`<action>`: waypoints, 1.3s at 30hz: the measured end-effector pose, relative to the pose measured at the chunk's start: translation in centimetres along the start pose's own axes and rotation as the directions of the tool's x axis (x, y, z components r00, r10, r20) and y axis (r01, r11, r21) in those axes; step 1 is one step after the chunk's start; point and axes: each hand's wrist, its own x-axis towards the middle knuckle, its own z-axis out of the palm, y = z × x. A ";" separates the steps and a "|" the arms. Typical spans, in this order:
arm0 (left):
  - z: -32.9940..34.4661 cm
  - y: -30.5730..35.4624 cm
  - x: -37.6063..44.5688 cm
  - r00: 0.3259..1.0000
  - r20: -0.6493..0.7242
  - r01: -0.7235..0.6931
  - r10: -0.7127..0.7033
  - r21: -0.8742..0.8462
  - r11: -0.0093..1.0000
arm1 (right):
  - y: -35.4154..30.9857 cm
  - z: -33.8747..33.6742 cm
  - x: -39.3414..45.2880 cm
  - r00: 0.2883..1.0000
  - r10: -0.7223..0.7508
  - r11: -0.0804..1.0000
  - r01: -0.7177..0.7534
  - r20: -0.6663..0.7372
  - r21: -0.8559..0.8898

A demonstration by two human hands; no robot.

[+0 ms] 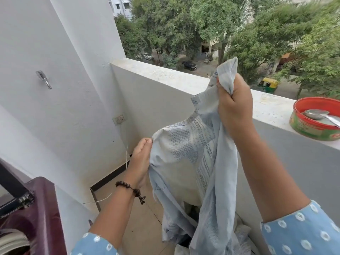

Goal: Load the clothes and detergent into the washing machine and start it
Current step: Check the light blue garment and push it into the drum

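A pale blue patterned garment (191, 162) hangs in front of me, held up by both hands. My right hand (233, 107) grips its top in a fist, high up near the balcony ledge. Lower and to the left, my left hand (140, 159) pinches the garment's left edge. The maroon washing machine (40, 208) shows at the bottom left with its lid raised and part of the drum opening visible. A red and green round tin (316, 124) with a metal spoon (320, 115) in it stands on the ledge at the right.
A white balcony parapet (165, 74) runs from the middle to the right, with trees and a street below. A white wall on the left carries a metal hook (44, 79) and a socket (119, 119) with a thin cord. More clothes lie low beneath the garment (242, 234).
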 end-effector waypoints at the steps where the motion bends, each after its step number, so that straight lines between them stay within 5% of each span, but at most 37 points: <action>1: 0.3 1.7 0.1 0.999 0.026 -0.020 0.022 -0.076 0.997 | 0.4 0.4 -0.4 0.999 0.044 0.999 -0.044 -0.019 0.024; 4: 2.4 5.8 -0.4 0.981 0.175 -0.052 0.078 -0.148 0.988 | 0.7 2.4 -2.0 0.980 0.200 0.950 -0.191 -0.008 0.248; 7: 4.4 7.4 -0.6 0.964 0.243 -0.067 0.108 -0.171 0.983 | 0.0 4.0 -3.9 0.926 0.329 0.826 -0.377 0.183 0.420; 11: 4.4 7.9 -0.3 0.976 0.204 -0.023 0.073 -0.239 0.971 | 0.6 4.0 -5.9 0.810 0.321 0.839 -0.483 0.492 0.249; 14: 3.8 7.7 -0.1 0.969 0.225 -0.049 0.102 -0.230 0.972 | 1.6 3.6 -6.3 0.761 0.304 0.839 -0.498 0.573 0.217; 20: 3.0 5.1 -0.4 0.936 0.163 -0.332 0.313 0.105 0.937 | 2.7 3.6 -6.0 0.795 0.351 0.779 -0.541 0.495 0.316; 24: 2.4 1.6 -1.4 0.953 0.229 -0.243 0.199 0.182 0.953 | 2.6 3.1 -5.1 0.768 0.362 0.748 -0.577 0.528 0.327; 29: 0.6 -4.0 -1.0 0.985 0.007 -0.151 0.171 0.509 0.848 | 1.3 2.5 -4.1 0.775 0.298 0.720 -0.566 0.558 0.402; 34: -2.7 -8.0 -0.2 0.992 -0.121 0.016 0.037 0.407 0.913 | 0.0 2.2 -3.9 0.797 0.296 0.716 -0.550 0.526 0.430; 39: -3.5 -5.9 0.9 0.990 -0.133 0.063 -0.054 0.068 0.996 | 0.3 1.1 -3.7 0.832 0.414 0.721 -0.547 0.369 0.425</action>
